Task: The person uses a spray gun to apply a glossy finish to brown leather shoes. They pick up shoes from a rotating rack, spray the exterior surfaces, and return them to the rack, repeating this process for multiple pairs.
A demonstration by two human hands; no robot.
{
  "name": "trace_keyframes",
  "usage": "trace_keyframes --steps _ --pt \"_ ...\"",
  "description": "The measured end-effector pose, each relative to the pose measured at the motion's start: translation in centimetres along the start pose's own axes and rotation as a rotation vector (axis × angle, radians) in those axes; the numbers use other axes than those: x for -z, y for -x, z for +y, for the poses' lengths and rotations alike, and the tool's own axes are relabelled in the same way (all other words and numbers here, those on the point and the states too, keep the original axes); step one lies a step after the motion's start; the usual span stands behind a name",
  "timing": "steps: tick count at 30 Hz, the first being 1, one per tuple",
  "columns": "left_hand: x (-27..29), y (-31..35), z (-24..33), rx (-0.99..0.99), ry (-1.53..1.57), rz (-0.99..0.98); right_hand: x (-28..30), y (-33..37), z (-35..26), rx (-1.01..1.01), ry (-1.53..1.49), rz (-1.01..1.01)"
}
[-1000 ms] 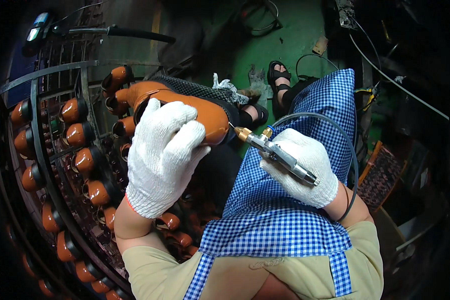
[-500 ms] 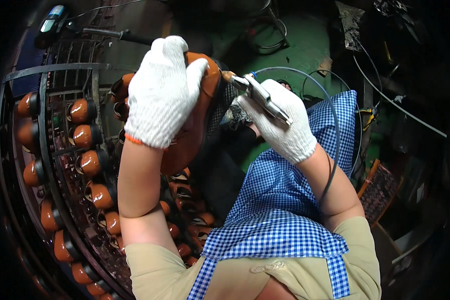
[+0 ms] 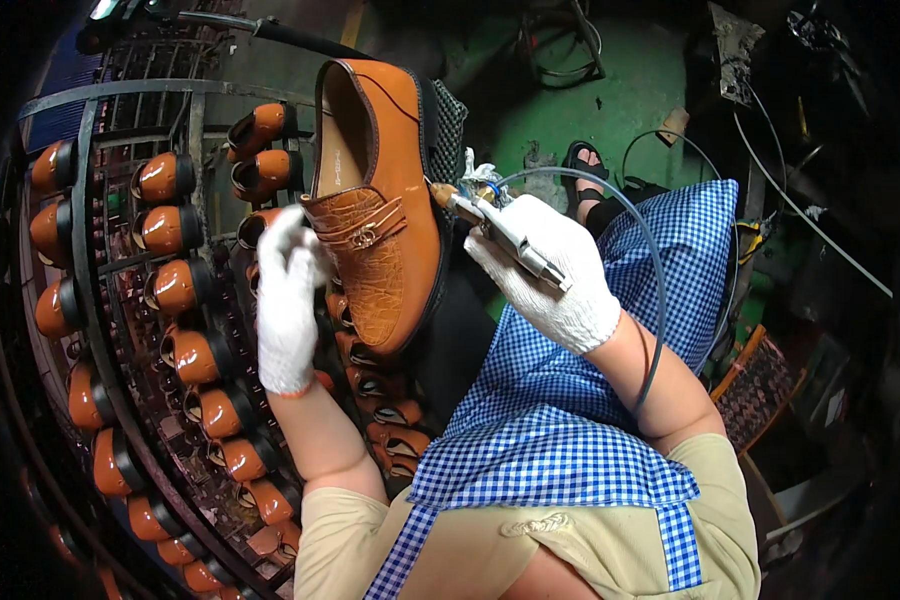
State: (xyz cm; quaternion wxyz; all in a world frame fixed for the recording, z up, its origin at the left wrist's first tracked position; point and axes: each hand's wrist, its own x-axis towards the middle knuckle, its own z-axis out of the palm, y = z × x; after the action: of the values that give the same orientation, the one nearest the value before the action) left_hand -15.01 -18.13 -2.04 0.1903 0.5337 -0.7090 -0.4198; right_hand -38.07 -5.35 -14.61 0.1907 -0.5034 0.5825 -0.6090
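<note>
A brown leather loafer with a crocodile-textured toe, strap and metal buckle sits toe toward me, its dark sole edge on the right. Beneath its right side shows a dark textured pad. My left hand, in a white knit glove, is beside the loafer's left side, fingers apart and slightly blurred; whether it touches the leather I cannot tell. In my gloved right hand is a metal hose-fed hand gun. Its tan nozzle points at the loafer's right side by the sole edge, contact unclear.
Metal racks on the left carry rows of similar brown shoes. A grey hose loops over my right forearm. Above the loafer runs a black bar. A sandalled foot stands on the green floor.
My left hand has come off the top of the loafer and moved down to its left side, uncovering the shoe. The hand gun has shifted slightly down and left with my right hand.
</note>
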Motion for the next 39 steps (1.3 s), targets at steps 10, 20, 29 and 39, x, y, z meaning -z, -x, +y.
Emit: trace_keyframes --steps 10,20,29,39 --pt "-2.0 7.3 -2.6 -0.011 -0.022 -0.044 2.3 3.7 -1.0 -0.093 0.007 -0.130" --pt "-3.2 5.1 3.1 -0.553 -0.725 -0.362 6.1 5.3 -2.1 -0.074 0.092 -0.302" --pt "-6.0 1.5 6.9 -0.953 -1.115 -0.566 9.4 6.2 -3.4 -0.099 0.093 -0.367" --pt "-9.2 -0.4 9.7 -0.872 -1.045 -0.497 10.8 5.7 -3.2 -0.076 0.165 -0.217"
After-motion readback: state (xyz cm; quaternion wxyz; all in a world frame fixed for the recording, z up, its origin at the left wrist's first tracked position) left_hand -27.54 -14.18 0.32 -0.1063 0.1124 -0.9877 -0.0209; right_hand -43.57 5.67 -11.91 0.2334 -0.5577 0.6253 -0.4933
